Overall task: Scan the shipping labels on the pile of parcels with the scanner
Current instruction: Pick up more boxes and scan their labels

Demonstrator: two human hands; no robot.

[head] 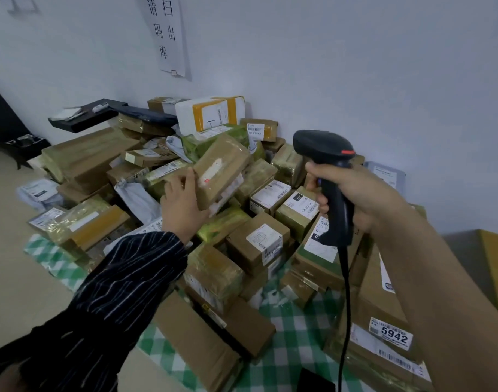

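The left hand [182, 205] holds one brown parcel [228, 154], lifted and tilted over the pile of parcels [259, 244], with its pale label [214, 169] facing up. The right hand [355, 193] grips the handle of the black scanner [324, 148]; the head is raised near the parcel and the cable [345, 292] hangs down. For a good scan I think the head should point onto the label while the parcel is held steady, because the glossy tape may reflect. The pile lies on a green checked cloth [293, 329] on the floor [13, 264], against a white wall [355, 66] with a paper sign [164, 32]
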